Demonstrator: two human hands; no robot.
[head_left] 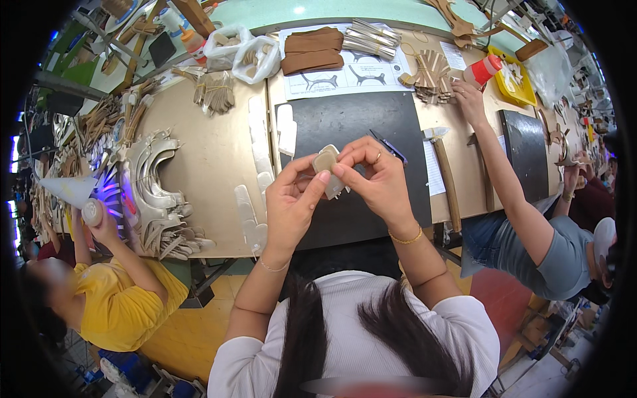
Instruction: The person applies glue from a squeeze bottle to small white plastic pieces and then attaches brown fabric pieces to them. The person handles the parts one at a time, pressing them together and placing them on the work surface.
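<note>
Above the black work mat (pixel 391 126), I hold a small beige piece with a rounded end (pixel 324 161) between both hands. It looks like leather, but I cannot tell for certain. My left hand (pixel 292 196) pinches its left side, with the thumb across the lower part. My right hand (pixel 379 179) grips its right edge between thumb and fingers. A paler part of it shows below my thumbs. Just left of my hands, white rounded pieces (pixel 286 129) overlap on the mat's edge. Dark blue snips or a similar slim tool (pixel 391 147) lie right of my right hand.
Brown strips (pixel 313 50) and a bundle of pale strips (pixel 371 38) lie on printed sheets behind the mat. A hammer (pixel 444 172) lies to the right. Co-workers' arms reach in at the right (pixel 507 179) and left (pixel 129 259). Plastic bags (pixel 257 58) stand at the back.
</note>
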